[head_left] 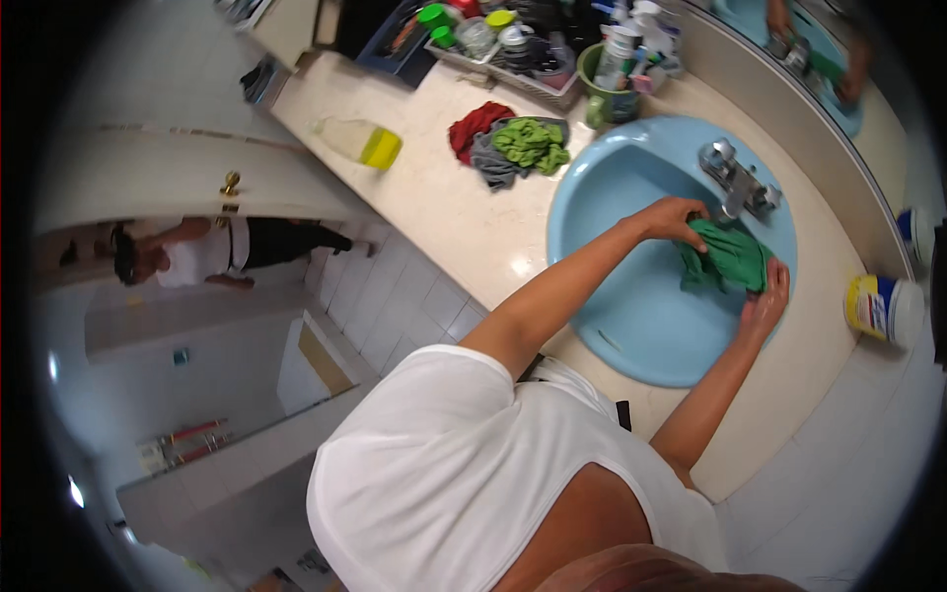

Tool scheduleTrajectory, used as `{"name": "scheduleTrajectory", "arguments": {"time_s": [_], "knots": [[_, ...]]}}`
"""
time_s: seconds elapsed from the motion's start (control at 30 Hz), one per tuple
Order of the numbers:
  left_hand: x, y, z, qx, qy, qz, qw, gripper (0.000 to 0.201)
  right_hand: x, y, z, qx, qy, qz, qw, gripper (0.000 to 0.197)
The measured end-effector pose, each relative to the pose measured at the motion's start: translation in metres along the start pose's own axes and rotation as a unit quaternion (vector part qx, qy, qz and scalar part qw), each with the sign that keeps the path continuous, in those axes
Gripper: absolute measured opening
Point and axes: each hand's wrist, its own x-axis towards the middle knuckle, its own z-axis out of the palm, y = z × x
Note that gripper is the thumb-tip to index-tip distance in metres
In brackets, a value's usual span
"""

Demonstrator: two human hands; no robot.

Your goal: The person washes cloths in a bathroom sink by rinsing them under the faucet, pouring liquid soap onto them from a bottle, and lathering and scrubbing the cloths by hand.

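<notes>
Over the light blue washbasin (631, 335), a wet-looking green cloth (728, 257) is held between both hands. My left hand (673, 219) grips its upper left edge, close below the metal faucet (735, 183). At the cloth's lower right, my right hand (766, 299) has its fingers closed on the edge beside the basin's rim. The cloth hangs bunched, just under the spout. Whether water is running cannot be made out.
Left of the basin lie a red cloth (477, 128), a grey cloth (493, 166) and a lime-green cloth (533, 145). Farther left lies a clear bottle with yellow liquid (379, 148). A green cup (599, 107), a crowded basket (513, 81) and a yellow-blue tub (870, 306) edge the counter. A mirror (878, 128) borders it.
</notes>
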Motion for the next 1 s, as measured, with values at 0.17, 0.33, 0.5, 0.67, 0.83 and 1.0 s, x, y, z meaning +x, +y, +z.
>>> {"name": "scheduleTrajectory", "arguments": {"time_s": [0.17, 0.33, 0.5, 0.67, 0.83, 1.0], "knots": [[0.011, -0.009, 0.001, 0.035, 0.059, 0.033, 0.997, 0.061, 0.002, 0.034, 0.012, -0.292, -0.062, -0.05, 0.953, 0.037], [0.014, 0.01, 0.01, -0.009, 0.04, 0.048, 0.998, 0.051, 0.002, 0.05, 0.028, -0.154, -0.178, -0.055, 0.97, 0.051], [0.004, -0.015, 0.024, -0.339, 0.16, -0.024, 0.927, 0.034, 0.026, 0.078, 0.034, -0.104, -0.141, 0.015, 0.984, 0.048], [0.036, -0.07, 0.068, -0.521, 0.367, -0.222, 0.738, 0.051, -0.014, 0.066, 0.111, 0.104, 0.1, -0.047, 0.988, 0.039], [0.043, -0.061, 0.093, -0.364, 0.356, -0.309, 0.803, 0.06, -0.005, 0.083, 0.106, -0.123, 0.09, -0.165, 0.974, 0.029], [0.036, -0.06, 0.107, -0.325, 0.334, -0.268, 0.843, 0.058, 0.013, 0.098, 0.086, -0.089, 0.055, -0.068, 0.992, 0.032]]}}
